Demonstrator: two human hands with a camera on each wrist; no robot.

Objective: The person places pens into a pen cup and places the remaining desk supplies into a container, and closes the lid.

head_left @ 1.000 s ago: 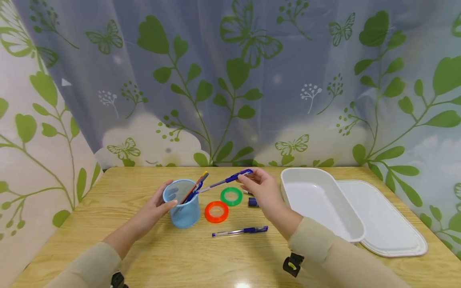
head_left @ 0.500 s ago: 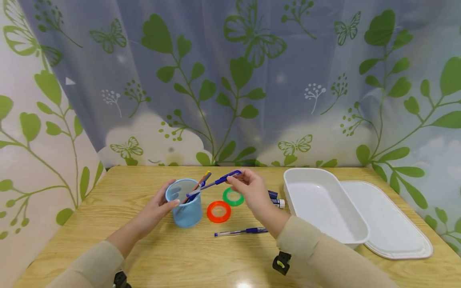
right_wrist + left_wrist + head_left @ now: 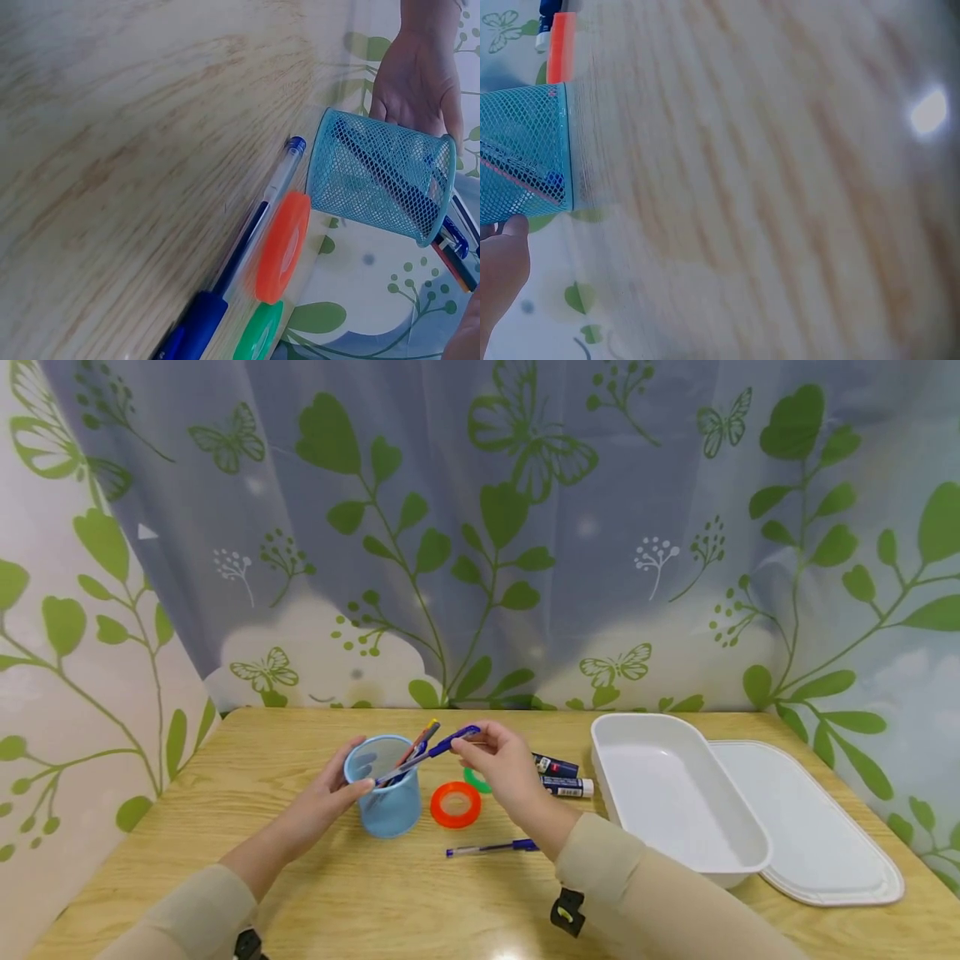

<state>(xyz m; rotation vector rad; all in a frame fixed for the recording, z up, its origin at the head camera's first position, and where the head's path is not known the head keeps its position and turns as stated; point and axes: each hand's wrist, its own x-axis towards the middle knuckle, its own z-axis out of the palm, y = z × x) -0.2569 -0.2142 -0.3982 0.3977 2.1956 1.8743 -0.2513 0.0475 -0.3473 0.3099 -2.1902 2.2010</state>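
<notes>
A light blue mesh pen cup [image 3: 390,812] stands on the table with a few pens and pencils leaning in it. My left hand [image 3: 318,803] grips its left side, thumb at the front rim and fingers behind. Between thumb and fingers, my right hand [image 3: 512,774] pinches a blue pen [image 3: 444,745], slanted with its lower end inside the cup's mouth. Through the mesh, the left wrist view shows the cup's contents, with my left thumb [image 3: 514,226] at the rim. Another blue pen [image 3: 487,848] lies on the table below my right wrist, partly covered by it.
Right of the cup lie an orange tape roll [image 3: 437,806] and a green tape roll [image 3: 472,779], partly hidden by my right hand. Two dark tubes [image 3: 570,787] lie beyond. A white tray [image 3: 678,802] overlaps a white lid [image 3: 832,827] at right. A patterned curtain hangs behind.
My right hand has moved left and slightly down, bringing the pen's lower end into the cup. The dark tubes have come into view behind it. My left hand keeps its hold.
</notes>
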